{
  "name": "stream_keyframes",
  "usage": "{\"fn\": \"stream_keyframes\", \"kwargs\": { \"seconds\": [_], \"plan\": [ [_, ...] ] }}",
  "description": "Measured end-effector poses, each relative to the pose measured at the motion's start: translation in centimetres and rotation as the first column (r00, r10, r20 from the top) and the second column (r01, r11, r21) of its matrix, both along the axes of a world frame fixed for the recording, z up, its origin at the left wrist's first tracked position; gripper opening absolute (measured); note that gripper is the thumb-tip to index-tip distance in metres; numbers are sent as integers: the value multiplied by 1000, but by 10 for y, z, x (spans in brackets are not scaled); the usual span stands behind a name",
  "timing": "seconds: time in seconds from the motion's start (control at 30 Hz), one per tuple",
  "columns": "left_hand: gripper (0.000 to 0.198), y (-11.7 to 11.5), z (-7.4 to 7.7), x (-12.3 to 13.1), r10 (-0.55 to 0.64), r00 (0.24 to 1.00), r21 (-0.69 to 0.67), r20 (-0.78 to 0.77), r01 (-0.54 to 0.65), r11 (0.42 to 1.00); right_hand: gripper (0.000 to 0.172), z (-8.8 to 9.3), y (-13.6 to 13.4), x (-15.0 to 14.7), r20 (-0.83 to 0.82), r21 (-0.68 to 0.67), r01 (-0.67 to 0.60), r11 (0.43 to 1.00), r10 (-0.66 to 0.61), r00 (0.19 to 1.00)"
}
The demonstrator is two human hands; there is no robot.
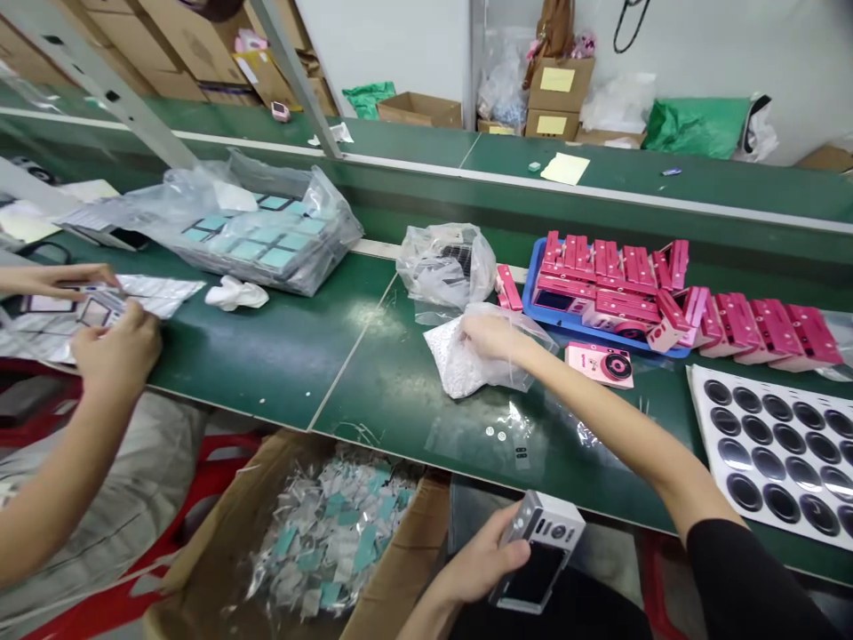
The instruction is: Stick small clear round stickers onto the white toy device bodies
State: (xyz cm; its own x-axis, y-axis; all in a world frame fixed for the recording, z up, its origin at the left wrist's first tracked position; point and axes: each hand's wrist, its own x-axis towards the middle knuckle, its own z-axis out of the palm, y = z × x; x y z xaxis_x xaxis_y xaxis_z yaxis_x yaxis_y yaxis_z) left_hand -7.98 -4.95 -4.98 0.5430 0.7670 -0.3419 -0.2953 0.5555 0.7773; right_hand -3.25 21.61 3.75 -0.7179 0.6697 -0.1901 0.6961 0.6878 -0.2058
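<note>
My left hand (483, 556) is low at the bench's near side, with its fingers wrapped around a silver-and-white toy camera (541, 549) whose dark screen faces up. My right arm, in a black sleeve, stretches across the green bench. My right hand (493, 338) grips the top of a clear plastic bag of white granules (463, 364). A pink toy camera (600, 364) lies just right of that bag, apart from my hand. A blue tray (533, 298) packed with pink camera bodies stands beyond it.
A co-worker's hands (113, 347) handle sheets at the left. A bagged stack of teal panels (267, 236) and a clear bag (446, 267) lie on the bench. Right sits a sheet of black discs (777, 453); below, a cardboard box of scraps (293, 498).
</note>
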Motion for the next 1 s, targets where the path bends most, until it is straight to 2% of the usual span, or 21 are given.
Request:
{"fn": "stream_keyframes", "kwargs": {
  "seconds": [0.13,0.2,0.23,0.3,0.33,0.4,0.5,0.57,0.63,0.7,0.87,1.0],
  "plan": [
    [94,-3,-19,-13,128,992,-16,-14,-128,992,26,1,1,23,-155,4,56,998,-55,986],
    [90,-1,-26,-16,205,979,-19,-18,-206,978,25,-6,-4,40,-385,-70,131,989,-148,911],
    [88,1,-27,-18,241,970,-12,-22,-241,970,23,-11,-10,49,-514,-155,165,974,-222,828],
    [82,7,-28,-21,273,961,20,-30,-273,962,21,-19,-28,70,-671,-402,169,900,-415,614],
    [79,10,-28,-23,274,961,38,-39,-272,961,23,-22,-41,81,-674,-525,146,838,-514,530],
    [76,17,-28,-24,267,961,56,-70,-263,963,29,-23,-69,105,-607,-708,94,700,-672,425],
    [80,24,-28,-19,259,959,48,-116,-255,966,33,-20,-110,137,-496,-834,70,548,-798,341],
    [83,27,-26,-11,242,960,45,-137,-238,970,31,-17,-129,154,-445,-872,53,487,-832,331],
    [83,29,-22,-1,211,965,67,-156,-203,977,30,-17,-143,167,-417,-890,28,454,-840,347],
    [83,32,-15,8,163,974,111,-160,-146,983,28,-17,-150,178,-423,-886,23,464,-826,371],
    [86,37,0,24,37,989,209,-143,-7,978,19,-15,-163,194,-477,-806,128,578,-762,438],
    [86,36,0,28,-1,981,218,-194,44,975,15,-10,-173,199,-541,-760,130,637,-730,418]
  ]
}}
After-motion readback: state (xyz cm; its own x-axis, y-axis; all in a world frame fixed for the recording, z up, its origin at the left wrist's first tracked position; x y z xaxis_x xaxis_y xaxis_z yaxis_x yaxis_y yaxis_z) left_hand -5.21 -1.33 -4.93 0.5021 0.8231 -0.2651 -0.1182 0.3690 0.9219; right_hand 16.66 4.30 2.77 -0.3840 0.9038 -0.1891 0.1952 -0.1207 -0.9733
